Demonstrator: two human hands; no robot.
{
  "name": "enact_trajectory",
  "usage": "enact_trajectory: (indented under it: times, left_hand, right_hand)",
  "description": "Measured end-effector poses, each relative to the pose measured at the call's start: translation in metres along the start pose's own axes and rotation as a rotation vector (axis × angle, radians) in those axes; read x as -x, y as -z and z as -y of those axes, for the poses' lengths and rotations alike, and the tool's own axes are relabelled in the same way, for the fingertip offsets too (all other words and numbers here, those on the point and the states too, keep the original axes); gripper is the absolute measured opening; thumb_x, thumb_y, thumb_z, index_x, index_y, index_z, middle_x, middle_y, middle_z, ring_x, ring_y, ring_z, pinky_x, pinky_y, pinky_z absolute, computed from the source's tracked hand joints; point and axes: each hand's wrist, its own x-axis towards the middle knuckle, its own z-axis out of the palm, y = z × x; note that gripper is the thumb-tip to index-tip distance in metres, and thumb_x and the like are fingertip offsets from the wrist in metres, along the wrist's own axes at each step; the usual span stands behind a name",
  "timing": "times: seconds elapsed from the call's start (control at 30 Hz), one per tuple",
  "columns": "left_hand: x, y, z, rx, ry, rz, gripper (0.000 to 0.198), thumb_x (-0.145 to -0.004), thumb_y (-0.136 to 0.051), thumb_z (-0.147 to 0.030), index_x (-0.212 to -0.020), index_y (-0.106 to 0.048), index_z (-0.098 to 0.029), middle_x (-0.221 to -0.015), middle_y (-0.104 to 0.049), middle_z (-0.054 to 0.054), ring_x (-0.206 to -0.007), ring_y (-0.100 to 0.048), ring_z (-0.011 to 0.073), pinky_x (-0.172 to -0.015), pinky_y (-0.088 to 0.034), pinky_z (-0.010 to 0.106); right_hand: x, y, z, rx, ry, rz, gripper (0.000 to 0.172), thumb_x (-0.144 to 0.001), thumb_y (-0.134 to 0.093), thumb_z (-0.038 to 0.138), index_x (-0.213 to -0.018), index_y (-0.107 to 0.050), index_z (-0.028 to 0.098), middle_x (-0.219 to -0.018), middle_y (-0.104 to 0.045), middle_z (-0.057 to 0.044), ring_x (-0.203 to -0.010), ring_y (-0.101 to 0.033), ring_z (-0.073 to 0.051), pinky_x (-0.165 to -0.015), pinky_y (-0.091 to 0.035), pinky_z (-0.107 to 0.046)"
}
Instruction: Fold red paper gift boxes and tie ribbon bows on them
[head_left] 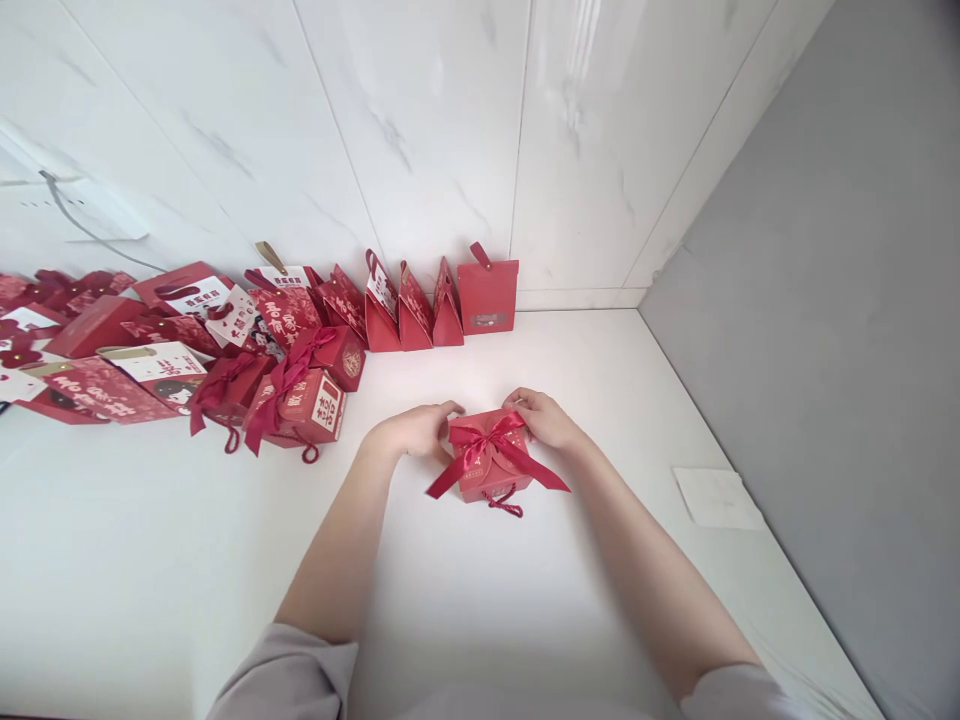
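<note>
A small red gift box (pixel 491 470) stands on the white table (pixel 480 600) in front of me. A shiny red ribbon (pixel 491 437) is tied in a bow on its top, its tails hanging out to both sides, and a twisted red cord hangs at its near side. My left hand (pixel 424 430) is curved round the box's left side, with some fingertips hidden behind it. On the other side, my right hand (pixel 541 415) has its fingers bent against the back right corner of the box, close to the ribbon.
Many red and white gift boxes (pixel 97 390) are piled at the left, two with ribbons. Several folded red boxes (pixel 446 305) stand along the marbled wall (pixel 435 120). A white square (pixel 720 498) lies at the right, near a grey panel (pixel 840 300).
</note>
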Motion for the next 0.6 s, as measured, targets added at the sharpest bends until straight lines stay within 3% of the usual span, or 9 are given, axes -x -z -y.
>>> enact_trajectory:
  times: [0.13, 0.3, 0.4, 0.5, 0.6]
  left_hand:
    - [-0.016, -0.003, 0.015, 0.095, -0.067, -0.090, 0.074, -0.062, -0.071, -0.037, -0.132, -0.048, -0.027, -0.074, -0.056, -0.004, -0.069, -0.057, 0.0172, -0.065, -0.042, 0.026]
    - [-0.016, -0.022, 0.016, 0.016, -0.033, -0.321, 0.047, -0.077, -0.055, -0.035, -0.124, -0.054, -0.028, -0.067, -0.052, -0.004, -0.066, -0.054, 0.0159, -0.066, -0.040, 0.026]
    - [-0.013, -0.041, 0.011, -0.050, 0.032, -0.492, 0.035, -0.082, -0.050, -0.035, -0.116, -0.058, -0.029, -0.068, -0.055, -0.002, -0.069, -0.056, 0.0179, -0.068, -0.041, 0.028]
    - [-0.008, -0.055, 0.008, -0.017, 0.054, -0.571, 0.026, -0.088, -0.044, -0.034, -0.108, -0.060, -0.029, -0.080, -0.064, 0.002, -0.080, -0.060, 0.0207, -0.076, -0.044, 0.031]
    - [0.002, -0.065, 0.009, 0.079, 0.042, -0.637, 0.039, -0.097, -0.022, -0.037, -0.111, -0.056, -0.025, -0.093, -0.067, 0.005, -0.092, -0.062, 0.0195, -0.083, -0.045, 0.029]
  right_hand:
    - [-0.002, -0.003, -0.008, -0.010, 0.131, -0.156, 0.027, -0.083, -0.048, 0.049, -0.087, -0.053, 0.022, -0.061, -0.052, 0.004, -0.049, -0.046, -0.013, -0.053, -0.039, -0.027]
    - [0.000, -0.006, -0.008, 0.032, 0.152, -0.211, 0.032, -0.084, -0.045, 0.054, -0.086, -0.053, 0.024, -0.066, -0.055, 0.002, -0.054, -0.048, -0.015, -0.056, -0.040, -0.029]
    - [0.006, -0.010, -0.005, 0.073, 0.131, -0.276, 0.035, -0.086, -0.040, 0.058, -0.087, -0.052, 0.025, -0.063, -0.054, 0.002, -0.055, -0.049, -0.018, -0.057, -0.041, -0.030]
    - [0.017, -0.013, -0.003, 0.112, 0.138, -0.395, 0.039, -0.089, -0.033, 0.061, -0.088, -0.050, 0.025, -0.066, -0.056, 0.000, -0.060, -0.054, -0.020, -0.062, -0.044, -0.032]
    - [0.031, -0.013, -0.005, 0.079, 0.111, -0.424, 0.047, -0.089, -0.023, 0.067, -0.092, -0.047, 0.026, -0.078, -0.061, -0.003, -0.064, -0.058, -0.021, -0.065, -0.047, -0.033]
